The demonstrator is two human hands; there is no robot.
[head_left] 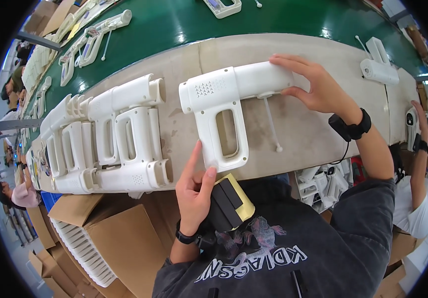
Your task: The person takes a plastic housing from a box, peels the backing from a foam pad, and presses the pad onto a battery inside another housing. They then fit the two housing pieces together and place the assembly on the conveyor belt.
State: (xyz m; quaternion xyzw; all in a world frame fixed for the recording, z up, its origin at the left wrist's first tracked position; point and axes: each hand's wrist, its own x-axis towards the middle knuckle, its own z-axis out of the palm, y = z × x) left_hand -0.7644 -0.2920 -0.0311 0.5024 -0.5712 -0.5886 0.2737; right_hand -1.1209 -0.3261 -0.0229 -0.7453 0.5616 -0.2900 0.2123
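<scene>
Far to my left, a cardboard box (124,238) of stacked white parts sits below the bench (313,129) edge. Above it on the bench lies a cluster of white gun-shaped housings (119,134), packed side by side. Next, my left hand (194,191) holds a black and yellow sanding block (231,201) under the palm, with the index finger stretched up to touch the lower end of the handle of the white housing (224,99) lying flat at the middle of the bench. A thin white stick (272,124) lies just under its barrel. My right hand (313,84) rests open-fingered over the barrel's right end, pressing it down. Farther right, another small white housing (379,67) sits near the green conveyor belt (174,25).
</scene>
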